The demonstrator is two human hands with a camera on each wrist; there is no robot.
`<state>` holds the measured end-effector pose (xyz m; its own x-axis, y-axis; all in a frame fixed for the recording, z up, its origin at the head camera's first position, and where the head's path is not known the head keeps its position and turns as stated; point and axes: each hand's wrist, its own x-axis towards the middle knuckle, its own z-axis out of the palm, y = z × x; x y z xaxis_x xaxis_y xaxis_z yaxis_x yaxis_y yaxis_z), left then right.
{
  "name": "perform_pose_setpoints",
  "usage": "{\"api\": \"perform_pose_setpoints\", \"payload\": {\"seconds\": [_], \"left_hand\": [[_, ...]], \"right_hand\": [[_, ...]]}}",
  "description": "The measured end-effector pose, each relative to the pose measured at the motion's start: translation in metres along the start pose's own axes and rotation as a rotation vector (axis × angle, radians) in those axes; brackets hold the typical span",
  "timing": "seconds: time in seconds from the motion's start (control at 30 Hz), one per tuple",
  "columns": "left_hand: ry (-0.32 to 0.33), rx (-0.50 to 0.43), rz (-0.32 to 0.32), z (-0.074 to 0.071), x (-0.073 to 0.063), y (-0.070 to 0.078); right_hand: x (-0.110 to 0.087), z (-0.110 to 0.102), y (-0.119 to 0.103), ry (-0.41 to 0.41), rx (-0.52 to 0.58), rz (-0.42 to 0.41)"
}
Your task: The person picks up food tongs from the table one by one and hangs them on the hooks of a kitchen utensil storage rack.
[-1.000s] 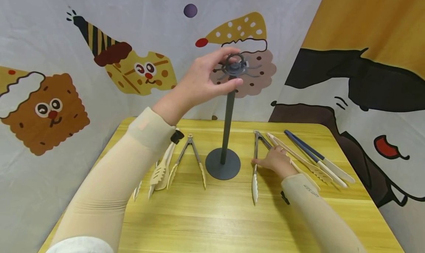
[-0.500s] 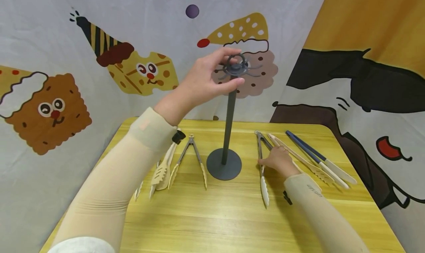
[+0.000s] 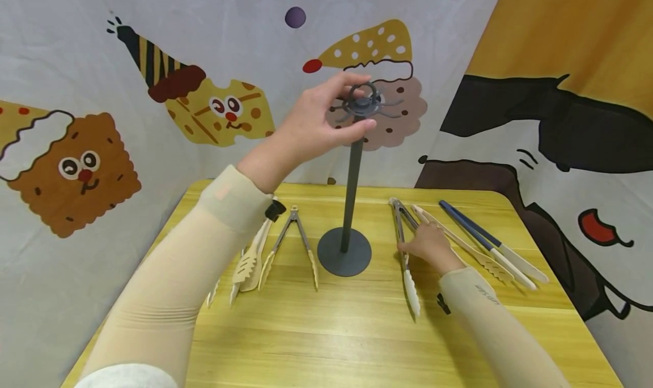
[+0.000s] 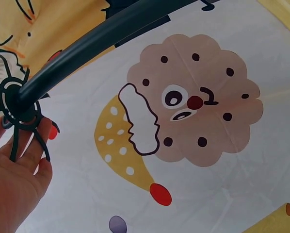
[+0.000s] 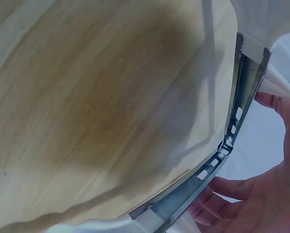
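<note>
A dark grey hook stand (image 3: 353,190) rises upright from a round base on the table. My left hand (image 3: 306,122) grips its hooked top from the left, thumb and fingers on either side of the hook ring (image 4: 21,104). To the right of the base, my right hand (image 3: 431,245) holds a pair of metal kitchen tongs (image 3: 399,224) with white scalloped tips. In the right wrist view, thumb and fingers press the two arms of the tongs (image 5: 237,121) from opposite sides. The arms are spread into a V, and the far arm is partly hidden by my hand.
Left of the base lie small cream-tipped tongs (image 3: 301,238) and cream slotted tongs (image 3: 246,269); another pale tip shows behind my left forearm. Pink-handled beige tongs (image 3: 474,256) and blue-and-white tongs (image 3: 471,229) lie on the far right. A printed cloth (image 3: 240,25) hangs behind the table.
The near arm of the tongs has swung to the right, narrowing the V as my right hand squeezes. My left hand stays on the top of the stand.
</note>
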<state>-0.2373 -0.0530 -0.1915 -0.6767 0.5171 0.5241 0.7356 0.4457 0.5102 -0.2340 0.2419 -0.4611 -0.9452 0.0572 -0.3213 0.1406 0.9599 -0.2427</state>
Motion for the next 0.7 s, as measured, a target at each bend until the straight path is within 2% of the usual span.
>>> {"api": "perform_pose_setpoints", "payload": {"seconds": [0.23,0.7], "left_hand": [[-0.002,0.000,-0.006,0.000,0.000,0.000],[0.001,-0.020,0.004,0.000,0.000,-0.001]], "right_hand": [[-0.005,-0.006,0.000,0.015,0.017,-0.045],[-0.009,-0.014,0.004,0.069,0.060,-0.077]]}}
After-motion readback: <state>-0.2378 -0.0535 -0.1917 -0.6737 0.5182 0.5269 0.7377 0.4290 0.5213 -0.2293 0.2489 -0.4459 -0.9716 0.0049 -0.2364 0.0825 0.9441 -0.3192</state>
